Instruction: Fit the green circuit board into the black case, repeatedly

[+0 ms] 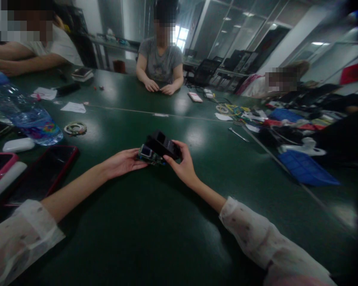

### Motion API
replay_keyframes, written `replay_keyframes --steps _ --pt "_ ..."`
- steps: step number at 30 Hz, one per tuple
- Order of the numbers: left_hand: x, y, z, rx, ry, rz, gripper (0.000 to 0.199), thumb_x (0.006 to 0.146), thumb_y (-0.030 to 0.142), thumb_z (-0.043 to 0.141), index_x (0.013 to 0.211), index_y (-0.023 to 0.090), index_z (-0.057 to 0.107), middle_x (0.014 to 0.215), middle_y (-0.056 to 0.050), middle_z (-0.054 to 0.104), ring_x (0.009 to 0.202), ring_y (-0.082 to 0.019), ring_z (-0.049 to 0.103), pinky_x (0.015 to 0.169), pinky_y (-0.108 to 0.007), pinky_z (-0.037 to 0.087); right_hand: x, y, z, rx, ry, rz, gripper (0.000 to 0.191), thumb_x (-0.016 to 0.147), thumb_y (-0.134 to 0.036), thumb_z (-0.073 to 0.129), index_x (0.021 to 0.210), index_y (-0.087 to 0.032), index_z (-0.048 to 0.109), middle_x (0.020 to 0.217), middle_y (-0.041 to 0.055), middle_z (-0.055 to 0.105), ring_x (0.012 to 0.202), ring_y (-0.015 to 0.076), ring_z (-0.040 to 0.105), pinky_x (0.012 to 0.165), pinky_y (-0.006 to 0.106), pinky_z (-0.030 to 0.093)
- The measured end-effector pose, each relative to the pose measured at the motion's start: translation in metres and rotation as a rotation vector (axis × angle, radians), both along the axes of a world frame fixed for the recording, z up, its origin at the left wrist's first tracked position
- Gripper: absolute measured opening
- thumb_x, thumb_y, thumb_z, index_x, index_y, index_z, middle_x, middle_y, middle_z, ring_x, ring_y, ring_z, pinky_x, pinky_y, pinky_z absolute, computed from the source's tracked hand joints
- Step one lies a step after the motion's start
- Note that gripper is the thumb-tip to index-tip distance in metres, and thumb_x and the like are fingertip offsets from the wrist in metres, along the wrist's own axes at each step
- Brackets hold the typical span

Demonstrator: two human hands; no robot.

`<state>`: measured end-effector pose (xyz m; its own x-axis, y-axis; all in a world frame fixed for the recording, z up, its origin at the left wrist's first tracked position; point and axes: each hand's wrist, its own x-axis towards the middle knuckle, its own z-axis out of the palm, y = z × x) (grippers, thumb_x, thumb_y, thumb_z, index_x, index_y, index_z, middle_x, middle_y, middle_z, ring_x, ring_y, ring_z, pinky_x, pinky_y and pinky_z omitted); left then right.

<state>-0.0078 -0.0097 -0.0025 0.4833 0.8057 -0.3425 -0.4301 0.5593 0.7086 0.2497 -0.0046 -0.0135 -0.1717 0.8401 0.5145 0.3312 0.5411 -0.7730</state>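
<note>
Just above the dark green table (116, 222), my left hand (122, 163) grips the left end of a circuit board (151, 157) with a small screen on it. My right hand (183, 165) is closed around a black plastic case (164, 143), its thumb in front and its fingers behind. The case is tilted and lies over the upper right part of the board, partly covering it. Whether the two parts are joined I cannot tell. Some of my left fingertips are hidden behind the board.
At left are a water bottle (37, 123), a dark phone with a red edge (44, 174), a white earbud case (18, 144) and a coiled bracelet (75, 128). A wrench (238, 135), cables (231, 109) and a blue tray (308, 167) lie right. A person (160, 59) sits opposite.
</note>
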Motion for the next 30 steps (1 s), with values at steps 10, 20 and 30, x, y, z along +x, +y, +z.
replay_keyframes --steps 10,20,30 --pt "-0.004 0.002 -0.005 -0.006 -0.02 -0.004 0.045 0.097 0.005 0.052 0.142 0.01 0.049 0.129 -0.02 0.067 0.112 -0.029 0.072 0.109 -0.045 0.051 0.03 0.041 -0.011 0.066 -0.084 -0.302 0.051 0.085 -0.041 0.069 0.127 -0.019 0.051 0.121 0.0143 0.063 0.11 0.0291 0.063 0.099 0.049 0.052" --pt "-0.005 0.0 -0.003 -0.018 -0.035 -0.022 0.049 0.097 0.008 0.054 0.145 0.013 0.046 0.134 -0.02 0.066 0.119 -0.03 0.069 0.112 -0.048 0.047 0.031 0.046 -0.018 -0.07 -0.196 -0.233 0.049 0.083 -0.033 0.072 0.126 -0.018 0.052 0.122 0.0164 0.065 0.112 0.0319 0.064 0.099 0.054 0.052" --pt "-0.003 0.0 -0.002 -0.02 -0.018 -0.01 0.047 0.096 0.007 0.054 0.142 0.012 0.049 0.134 -0.02 0.065 0.118 -0.03 0.069 0.113 -0.047 0.045 0.034 0.049 -0.023 -0.055 -0.25 -0.179 0.05 0.084 -0.032 0.072 0.129 -0.02 0.054 0.127 0.0146 0.064 0.119 0.0321 0.062 0.103 0.056 0.05"
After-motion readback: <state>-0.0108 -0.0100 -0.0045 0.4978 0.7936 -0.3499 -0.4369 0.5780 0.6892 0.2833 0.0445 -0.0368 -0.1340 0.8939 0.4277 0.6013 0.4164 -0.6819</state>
